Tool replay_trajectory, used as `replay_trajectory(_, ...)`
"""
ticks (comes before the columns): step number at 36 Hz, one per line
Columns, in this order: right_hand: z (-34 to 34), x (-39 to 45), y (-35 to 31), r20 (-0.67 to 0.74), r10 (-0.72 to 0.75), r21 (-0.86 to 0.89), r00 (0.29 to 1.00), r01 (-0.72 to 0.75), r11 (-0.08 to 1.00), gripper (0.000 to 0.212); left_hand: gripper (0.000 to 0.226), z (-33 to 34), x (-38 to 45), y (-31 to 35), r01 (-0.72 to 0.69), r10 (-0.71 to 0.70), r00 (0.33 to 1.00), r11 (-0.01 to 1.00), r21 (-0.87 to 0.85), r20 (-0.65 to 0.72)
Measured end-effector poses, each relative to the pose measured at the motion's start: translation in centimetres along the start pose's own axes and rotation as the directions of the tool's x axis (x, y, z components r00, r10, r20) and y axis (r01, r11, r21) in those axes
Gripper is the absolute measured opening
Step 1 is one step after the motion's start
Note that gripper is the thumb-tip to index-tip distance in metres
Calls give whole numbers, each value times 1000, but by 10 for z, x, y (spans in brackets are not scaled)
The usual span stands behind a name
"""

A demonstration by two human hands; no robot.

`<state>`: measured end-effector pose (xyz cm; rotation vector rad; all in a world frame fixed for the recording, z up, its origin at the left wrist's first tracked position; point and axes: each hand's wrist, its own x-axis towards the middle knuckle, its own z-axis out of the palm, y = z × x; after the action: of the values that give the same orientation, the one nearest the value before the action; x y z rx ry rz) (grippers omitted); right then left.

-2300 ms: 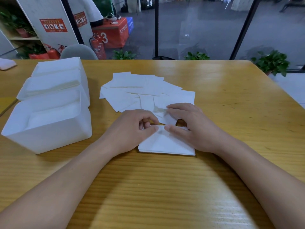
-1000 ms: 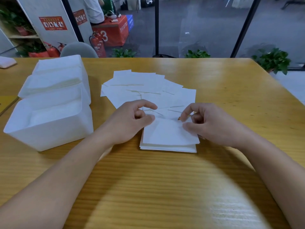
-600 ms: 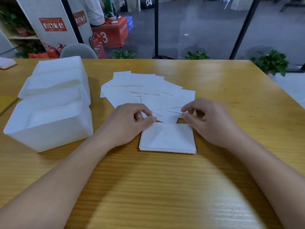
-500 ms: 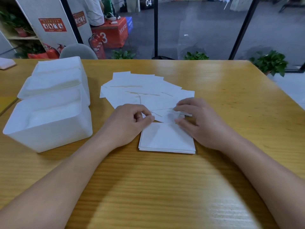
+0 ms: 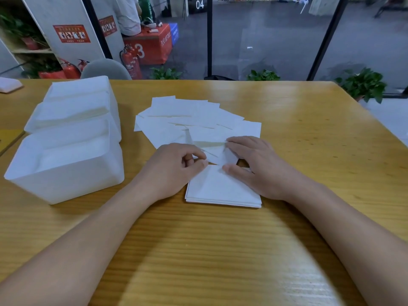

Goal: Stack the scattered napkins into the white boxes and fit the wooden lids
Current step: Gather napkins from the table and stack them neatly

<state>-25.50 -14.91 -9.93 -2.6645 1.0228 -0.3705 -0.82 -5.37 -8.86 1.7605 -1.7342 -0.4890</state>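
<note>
Scattered white napkins (image 5: 194, 120) lie fanned out in the middle of the wooden table (image 5: 309, 140). A neat napkin stack (image 5: 223, 191) sits just in front of them. My left hand (image 5: 174, 171) has curled fingers, and its thumb pinches the stack's far left corner. My right hand (image 5: 258, 166) grips one loose napkin (image 5: 220, 156) between fingers and thumb at the stack's far edge. Two white boxes stand at the left, the near box (image 5: 66, 186) and the far box (image 5: 112, 111), both with napkins inside. I see no wooden lid.
A yellowish flat piece (image 5: 8, 138) shows at the table's left edge beside the boxes. A white object (image 5: 8, 85) lies at the far left. A grey chair back (image 5: 106, 69) stands behind the table. Potted plants and glass panels lie beyond.
My right hand laid a napkin on the stack, then reached back to the scattered napkins and took hold of another. My left hand stayed at the stack's corner.
</note>
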Motion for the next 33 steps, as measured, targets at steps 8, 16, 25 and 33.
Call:
replay_trajectory(8, -11, -6, -6, -189, -136, 15, 972, 142, 990, 44, 39, -3, -1, 5, -52, 69, 965, 996, 72, -254)
replay_trajectory(16, -17, -18, -15, -259, -99, 191, 961, 151, 970, 19, 11, 0, 3, -1, -85, 106, 978, 989, 122, -178)
replay_trajectory(25, -22, -27, -15, -272, -24, 275, 962, 101, 956, 22, 14, -2, 2, -3, -99, 80, 969, 992, -73, -233)
replay_trajectory(33, -24, -26, -17, -487, 40, 393, 872, 178, 902, 8, 14, -9, -1, 12, -160, 80, 951, 954, -253, -299)
